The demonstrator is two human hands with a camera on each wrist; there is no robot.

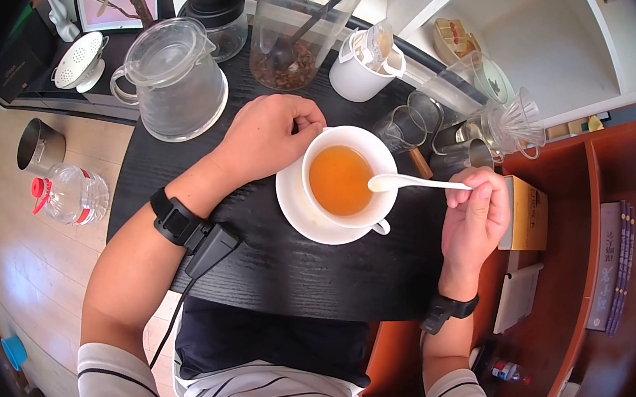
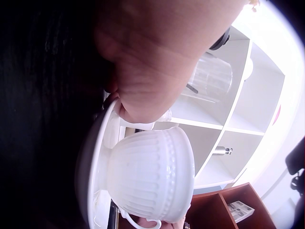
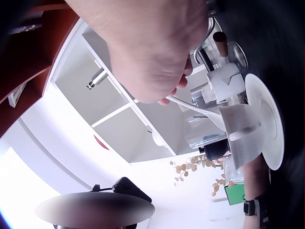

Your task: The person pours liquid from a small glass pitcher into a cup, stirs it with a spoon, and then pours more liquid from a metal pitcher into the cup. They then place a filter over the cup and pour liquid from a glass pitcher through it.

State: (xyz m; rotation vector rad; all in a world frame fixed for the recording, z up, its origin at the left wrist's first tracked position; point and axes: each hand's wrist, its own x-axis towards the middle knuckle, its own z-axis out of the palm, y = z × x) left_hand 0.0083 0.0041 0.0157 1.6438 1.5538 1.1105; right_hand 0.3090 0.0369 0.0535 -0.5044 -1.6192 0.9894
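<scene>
A white cup with a ribbed outside and a small handle stands on a white saucer. Amber liquid fills much of it. My left hand is at the far left side of the cup, its fingers pinching the saucer's rim in the left wrist view. With thumb and fingers, my right hand holds the handle end of a white spoon, to the right of the cup. The spoon slants across the cup's right rim, its bowl over the liquid's edge.
Behind the cup stand a glass pitcher, a clear bin with a dark scoop and a white drip cup. Glassware, including a ribbed glass dripper, is at right. The black table's rounded edge runs along the left.
</scene>
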